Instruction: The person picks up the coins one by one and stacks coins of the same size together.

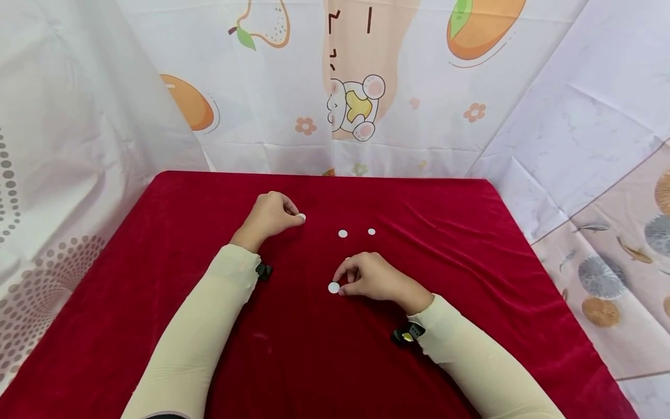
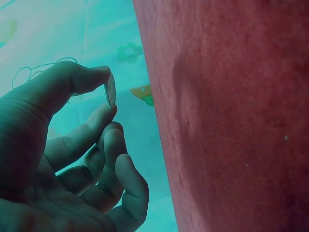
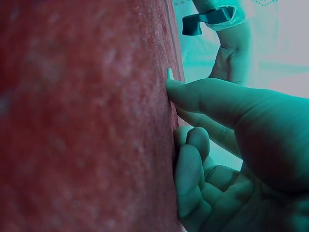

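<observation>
Between thumb and index fingertip, my left hand (image 1: 272,214) pinches a pale round coin (image 1: 302,217) above the far part of the red cloth. The left wrist view shows that coin (image 2: 111,90) edge-on, the other fingers curled below it. My right hand (image 1: 374,276) is low over the cloth, nearer the front, with thumb and index finger at the edge of a second coin (image 1: 334,287). In the right wrist view only a thin strip of this coin (image 3: 169,73) shows past the thumb tip. The coins' faces look plain white in the head view.
Two more coins, one left (image 1: 342,234) and one right (image 1: 371,231), lie on the cloth beyond my right hand. Another pale piece (image 1: 348,259) is mostly hidden behind its knuckles. The red cloth (image 1: 293,355) has creases at right. Printed curtains (image 1: 262,110) hang around the table.
</observation>
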Motion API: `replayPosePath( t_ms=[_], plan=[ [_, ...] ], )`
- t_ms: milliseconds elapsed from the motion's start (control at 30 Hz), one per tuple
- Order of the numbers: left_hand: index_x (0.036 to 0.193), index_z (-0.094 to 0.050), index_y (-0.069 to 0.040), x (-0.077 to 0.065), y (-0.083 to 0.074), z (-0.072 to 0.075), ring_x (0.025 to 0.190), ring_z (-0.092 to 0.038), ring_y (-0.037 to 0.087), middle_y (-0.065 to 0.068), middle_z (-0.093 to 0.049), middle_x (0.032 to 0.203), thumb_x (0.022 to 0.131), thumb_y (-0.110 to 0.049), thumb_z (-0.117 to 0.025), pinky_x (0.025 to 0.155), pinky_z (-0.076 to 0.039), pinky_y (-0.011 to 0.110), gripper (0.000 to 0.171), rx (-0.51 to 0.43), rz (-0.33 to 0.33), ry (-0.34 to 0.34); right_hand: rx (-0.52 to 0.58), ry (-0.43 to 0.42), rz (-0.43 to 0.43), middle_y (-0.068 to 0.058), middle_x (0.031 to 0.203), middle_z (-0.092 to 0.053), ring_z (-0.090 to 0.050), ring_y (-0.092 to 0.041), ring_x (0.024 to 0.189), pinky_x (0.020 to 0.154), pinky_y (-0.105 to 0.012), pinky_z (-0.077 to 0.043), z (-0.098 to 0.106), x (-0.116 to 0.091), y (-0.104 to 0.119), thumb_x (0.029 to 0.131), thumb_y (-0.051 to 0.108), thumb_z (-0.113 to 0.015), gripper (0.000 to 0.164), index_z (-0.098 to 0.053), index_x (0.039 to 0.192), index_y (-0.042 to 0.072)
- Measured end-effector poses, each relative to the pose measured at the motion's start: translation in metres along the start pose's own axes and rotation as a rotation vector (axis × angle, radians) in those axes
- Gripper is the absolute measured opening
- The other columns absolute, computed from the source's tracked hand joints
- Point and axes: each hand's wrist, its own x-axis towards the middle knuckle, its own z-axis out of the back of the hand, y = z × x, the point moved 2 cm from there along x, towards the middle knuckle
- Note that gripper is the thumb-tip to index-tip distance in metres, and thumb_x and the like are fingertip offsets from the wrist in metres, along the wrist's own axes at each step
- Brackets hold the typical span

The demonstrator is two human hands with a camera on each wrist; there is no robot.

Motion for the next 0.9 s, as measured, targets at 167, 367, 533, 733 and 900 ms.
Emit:
replayPosePath(
  t_ms=[167,367,533,733,900],
  plan=[
    [0.092,-0.077,-0.013,-0.004,-0.005,-0.003,0.087,-0.064,0.025,0.004,-0.073,0.092,0.087,-0.033,-0.083,0.077,-0.056,0.038,0.022,0.009,-0.021,0.023,0.002,-0.005,0.002,0.007,0.073,-0.063,-0.058,-0.008,0.063,0.062,-0.024,-0.051,0.001,-0.001,-0.001,0.085,0.015,-0.085,0.016,-0.08,0.097,0.025],
    [0.091,-0.078,-0.014,-0.009,-0.006,-0.004,0.087,-0.063,0.024,0.003,-0.073,0.09,0.086,-0.034,-0.083,0.077,-0.056,0.038,0.021,0.024,-0.041,0.023,0.011,0.001,-0.001,0.006,0.073,-0.063,-0.059,-0.009,0.064,0.063,-0.024,-0.051,0.001,-0.002,-0.001,0.086,0.015,-0.085,0.016,-0.08,0.098,0.025],
    [0.091,-0.078,-0.014,-0.015,-0.009,-0.005,0.087,-0.064,0.023,0.003,-0.073,0.091,0.086,-0.033,-0.084,0.078,-0.056,0.038,0.021,0.017,-0.064,0.026,0.015,0.006,-0.007,0.006,0.073,-0.063,-0.059,-0.009,0.064,0.062,-0.024,-0.051,0.0,-0.001,-0.001,0.085,0.015,-0.085,0.016,-0.08,0.097,0.025],
    [0.09,-0.078,-0.013,-0.02,-0.016,-0.008,0.085,-0.064,0.022,0.002,-0.073,0.089,0.084,-0.032,-0.085,0.076,-0.056,0.037,0.021,0.015,-0.091,0.038,0.004,0.004,-0.009,0.007,0.071,-0.063,-0.058,-0.008,0.063,0.061,-0.023,-0.049,-0.001,0.0,-0.001,0.084,0.016,-0.086,0.017,-0.08,0.096,0.027],
    [0.089,-0.078,-0.014,-0.022,-0.021,-0.01,0.084,-0.063,0.022,0.001,-0.072,0.087,0.084,-0.032,-0.085,0.075,-0.055,0.036,0.02,0.022,-0.109,0.048,0.003,0.005,-0.008,0.007,0.071,-0.063,-0.058,-0.009,0.063,0.061,-0.023,-0.049,0.0,0.0,-0.001,0.085,0.017,-0.086,0.016,-0.08,0.097,0.026]
  ],
)
